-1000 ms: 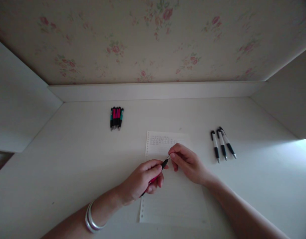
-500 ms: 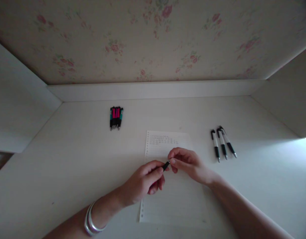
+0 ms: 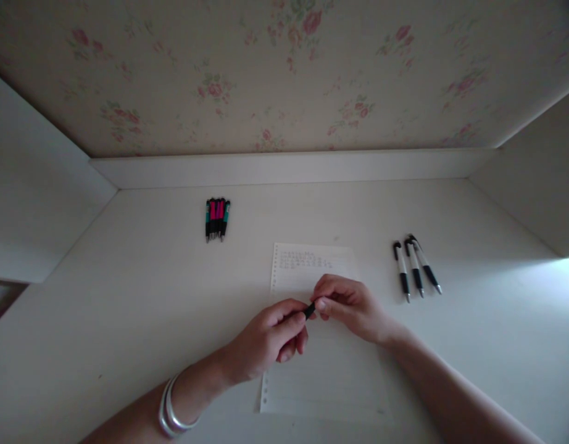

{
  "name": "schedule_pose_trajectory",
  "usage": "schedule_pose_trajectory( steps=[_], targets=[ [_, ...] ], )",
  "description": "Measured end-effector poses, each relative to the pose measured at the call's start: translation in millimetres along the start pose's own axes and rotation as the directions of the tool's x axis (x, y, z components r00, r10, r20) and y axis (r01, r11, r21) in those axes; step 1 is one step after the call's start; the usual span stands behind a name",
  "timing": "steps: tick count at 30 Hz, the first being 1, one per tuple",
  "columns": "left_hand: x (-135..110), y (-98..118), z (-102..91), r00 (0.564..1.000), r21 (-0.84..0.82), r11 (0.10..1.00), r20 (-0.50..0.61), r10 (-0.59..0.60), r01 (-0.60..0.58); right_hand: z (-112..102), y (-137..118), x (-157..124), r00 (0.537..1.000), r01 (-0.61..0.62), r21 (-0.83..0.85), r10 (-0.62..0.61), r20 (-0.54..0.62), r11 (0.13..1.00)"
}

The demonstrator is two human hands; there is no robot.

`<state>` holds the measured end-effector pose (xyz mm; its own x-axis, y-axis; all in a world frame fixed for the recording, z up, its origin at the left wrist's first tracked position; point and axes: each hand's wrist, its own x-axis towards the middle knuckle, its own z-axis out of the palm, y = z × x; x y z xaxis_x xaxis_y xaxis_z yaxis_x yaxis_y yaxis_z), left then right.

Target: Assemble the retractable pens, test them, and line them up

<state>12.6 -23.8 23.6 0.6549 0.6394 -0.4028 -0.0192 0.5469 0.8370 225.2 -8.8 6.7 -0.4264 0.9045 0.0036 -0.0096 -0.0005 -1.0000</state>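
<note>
Pen (image 3: 309,311) found between the two hands, over the middle part of a paper sheet (image 3: 321,376). Only a short black section is exposed; the remainder is covered by fingers. Left hand (image 3: 268,336): grip closed around the barrel, thumb on top; two silver-coloured bangles (image 3: 171,410) on the wrist. Right hand (image 3: 347,308): grip closed in a pinch, thumb and forefinger meeting at the pen's upper end; the end itself is hidden.

Sheet lies flat on a white counter (image 3: 127,277). Row of punched holes along its left edge; several lines of handwriting near the top, too small to read.

Left of the sheet, towards the back, a tight cluster of pens (image 3: 217,219) lies side by side: teal at both outer edges, pink and purple between, lower ends black. Right of the sheet, and apart from it, lie three white-and-black pens (image 3: 414,268), tips towards the person, the rightmost slanting most. Floral wallpaper (image 3: 266,92) covers the wall behind.
</note>
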Motion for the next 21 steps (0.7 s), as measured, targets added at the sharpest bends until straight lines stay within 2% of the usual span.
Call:
schedule_pose_trajectory(
  steps=[4,9,11,15,21],
  targets=[
    [-1.0,3.5,1.7,1.000,0.040,0.999,-0.011,0.009,-0.009,2.6,-1.9,-2.2,0.999,-0.034,-0.144,0.028,-0.040,0.989],
    [-0.2,2.5,1.0,1.000,0.027,1.000,-0.010,0.012,-0.012,4.1,-9.8,-3.6,0.993,-0.115,0.097,0.115,0.000,0.989],
    [0.0,1.4,0.2,1.000,0.015,1.000,-0.007,0.011,-0.011,3.6,-10.7,-4.0,0.994,-0.110,0.151,0.109,0.014,0.982],
    [-0.6,0.5,-0.4,1.000,0.019,1.000,0.001,0.006,-0.006,2.7,-8.4,-4.0,0.996,-0.085,0.143,0.080,0.036,0.986],
    [-2.2,4.0,2.0,1.000,0.084,0.996,0.001,-0.010,0.010,2.4,-9.7,-3.2,0.990,-0.136,0.099,0.132,0.044,0.986]
  ],
)
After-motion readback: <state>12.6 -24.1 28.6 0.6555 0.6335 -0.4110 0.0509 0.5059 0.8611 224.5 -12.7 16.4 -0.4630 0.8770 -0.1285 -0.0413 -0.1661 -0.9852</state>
